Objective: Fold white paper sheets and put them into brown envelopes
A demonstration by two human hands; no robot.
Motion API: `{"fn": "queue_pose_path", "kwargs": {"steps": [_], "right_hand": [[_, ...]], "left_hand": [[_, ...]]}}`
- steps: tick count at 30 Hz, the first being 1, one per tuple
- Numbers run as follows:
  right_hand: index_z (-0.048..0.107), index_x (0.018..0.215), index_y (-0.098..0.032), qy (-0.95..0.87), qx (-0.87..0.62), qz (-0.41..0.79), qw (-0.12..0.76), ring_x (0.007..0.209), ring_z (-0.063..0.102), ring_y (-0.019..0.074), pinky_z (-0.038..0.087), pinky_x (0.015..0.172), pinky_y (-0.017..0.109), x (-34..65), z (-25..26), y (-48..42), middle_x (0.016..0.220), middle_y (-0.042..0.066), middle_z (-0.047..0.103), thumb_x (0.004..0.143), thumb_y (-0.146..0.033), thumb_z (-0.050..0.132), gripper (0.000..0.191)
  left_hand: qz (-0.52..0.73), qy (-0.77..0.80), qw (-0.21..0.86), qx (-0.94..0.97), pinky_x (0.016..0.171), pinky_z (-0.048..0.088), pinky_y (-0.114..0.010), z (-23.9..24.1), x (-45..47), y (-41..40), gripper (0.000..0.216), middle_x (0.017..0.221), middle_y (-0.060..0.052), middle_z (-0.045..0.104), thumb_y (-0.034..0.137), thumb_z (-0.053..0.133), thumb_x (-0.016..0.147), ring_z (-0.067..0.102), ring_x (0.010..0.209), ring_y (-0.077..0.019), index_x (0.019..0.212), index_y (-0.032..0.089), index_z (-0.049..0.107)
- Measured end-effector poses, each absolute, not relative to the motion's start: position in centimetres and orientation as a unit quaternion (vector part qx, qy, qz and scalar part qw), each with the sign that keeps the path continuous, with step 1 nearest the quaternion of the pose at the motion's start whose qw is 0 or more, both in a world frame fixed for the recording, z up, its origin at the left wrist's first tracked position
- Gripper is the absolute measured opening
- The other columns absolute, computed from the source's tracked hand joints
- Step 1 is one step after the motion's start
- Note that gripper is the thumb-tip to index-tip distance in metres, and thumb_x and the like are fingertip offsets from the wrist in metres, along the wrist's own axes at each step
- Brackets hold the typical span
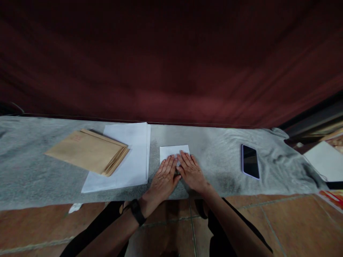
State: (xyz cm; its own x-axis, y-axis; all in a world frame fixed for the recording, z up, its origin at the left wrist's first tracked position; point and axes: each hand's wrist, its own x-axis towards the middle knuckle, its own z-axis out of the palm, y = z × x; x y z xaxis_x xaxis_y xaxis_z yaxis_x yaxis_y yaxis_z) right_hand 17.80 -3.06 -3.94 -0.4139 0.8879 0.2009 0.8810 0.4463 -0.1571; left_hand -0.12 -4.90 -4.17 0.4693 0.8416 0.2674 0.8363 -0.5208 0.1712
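Paper [174, 150], a small white piece, lies flat on the grey cloth [211, 142], directly in front of the person, with its far edge running roughly parallel to the cloth's long edges. Left hand [164, 176] and right hand [190, 174] both rest on its near part, so neither is the nearer one: left covers the near-left portion, right the near-right.

Grip: none closed. Both hands are laid palm down, fingers stretched out and mostly together, not curled around anything. Whether they press hard or only rest cannot be told.

Key relation: the uncovered strip of paper lies beyond the fingertips, on the side away from the body. The fingers of the two hands slant inward and converge near the middle of the sheet; fingertips very close, possibly touching. Near edge is hidden beneath the hands, so the paper's long axis is undetermined. A fold or second layer between the fingertips cannot be confirmed.

Surroundings: larger white sheets [132, 142] just beside the left hand, with brown envelopes [85, 151] stacked partly over them, tilted. Phone [250, 161] well apart, on the right hand's side. Dark band [137, 212] on left wrist.
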Motion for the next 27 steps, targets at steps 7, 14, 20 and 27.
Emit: {"fn": "queue_pose_path", "kwargs": {"steps": [7,14,20,27], "right_hand": [[0.031,0.158,-0.014,-0.823,-0.554,-0.002,0.127,0.150,0.033,0.0256,0.024,0.123,0.047,19.1,-4.1,-2.9,0.163,0.011,0.035,0.107,-0.041,0.035,0.058],[0.046,0.150,-0.014,-0.770,-0.615,0.034,0.167,0.137,0.047,0.0290,0.037,0.113,0.048,19.4,-3.5,-1.9,0.151,0.014,0.052,0.105,-0.035,0.035,0.051],[0.066,0.124,-0.019,-0.688,-0.701,0.068,0.176,0.096,0.067,0.0234,0.052,0.086,0.034,18.8,-2.5,-0.6,0.111,0.012,0.072,0.100,-0.030,0.044,0.034],[0.068,0.112,-0.019,-0.644,-0.739,0.137,0.142,0.087,0.072,0.0232,0.051,0.076,0.031,18.9,-1.9,0.1,0.097,0.008,0.076,0.099,-0.030,0.049,0.026]], "left_hand": [[0.152,0.502,0.006,0.852,0.123,0.032,-0.049,-4.0,-1.0,-5.1,0.071,0.162,-0.019,0.034,0.044,0.045,0.100,0.027,0.153,-0.0288,0.158,0.007,0.025],[0.131,0.521,0.005,0.844,0.120,0.036,-0.047,-3.9,-1.9,-4.6,0.059,0.160,-0.019,0.038,0.034,0.042,0.101,0.032,0.151,-0.0288,0.154,0.007,0.036],[0.069,0.514,-0.005,0.855,0.117,0.040,-0.042,-3.3,-2.3,-3.6,0.050,0.156,-0.017,0.047,0.011,0.037,0.097,0.041,0.147,-0.0263,0.147,0.008,0.048],[0.048,0.506,0.002,0.861,0.117,0.040,-0.040,-2.7,-2.7,-3.7,0.062,0.157,-0.017,0.045,-0.001,0.034,0.088,0.039,0.148,-0.0241,0.148,0.008,0.046]]}}
